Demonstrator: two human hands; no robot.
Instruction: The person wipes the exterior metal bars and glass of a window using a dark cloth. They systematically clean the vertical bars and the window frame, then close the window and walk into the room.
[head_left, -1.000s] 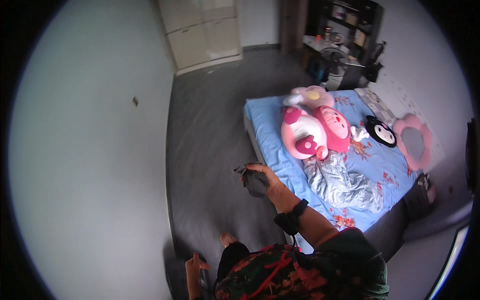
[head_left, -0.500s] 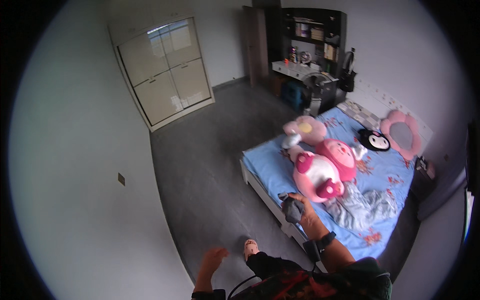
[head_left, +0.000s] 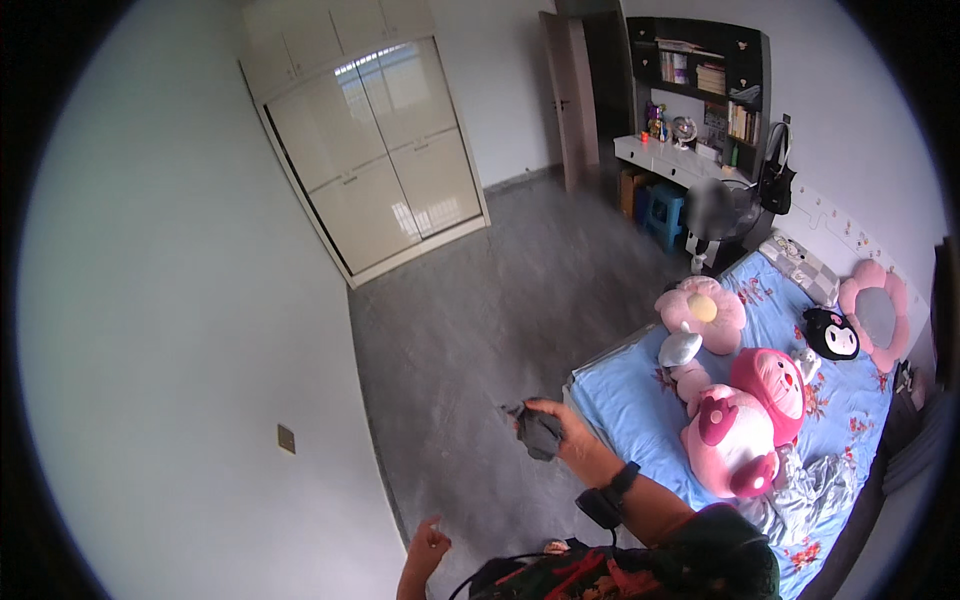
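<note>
My right hand [head_left: 565, 425] is closed round a crumpled dark grey cloth [head_left: 540, 432], held up over the floor beside the foot of the bed. A black band with a small dark device sits on my right wrist. Low in the view, my left hand [head_left: 430, 545] hangs near the left wall with nothing in it. Its index finger stretches out while the other fingers bend loosely.
To the right is the bed [head_left: 625, 390] with a blue flowered sheet, a large pink plush toy [head_left: 735, 440] and a flower cushion [head_left: 702, 312]. A cream wardrobe [head_left: 380, 150], open door [head_left: 570, 100], desk [head_left: 660, 155], blue stool [head_left: 664, 215] and fan [head_left: 712, 210] stand farther off.
The bed and the wardrobe have shifted to the right in view as I turn left. My right hand, still holding the cloth, has moved from the bed's edge to over the floor.
</note>
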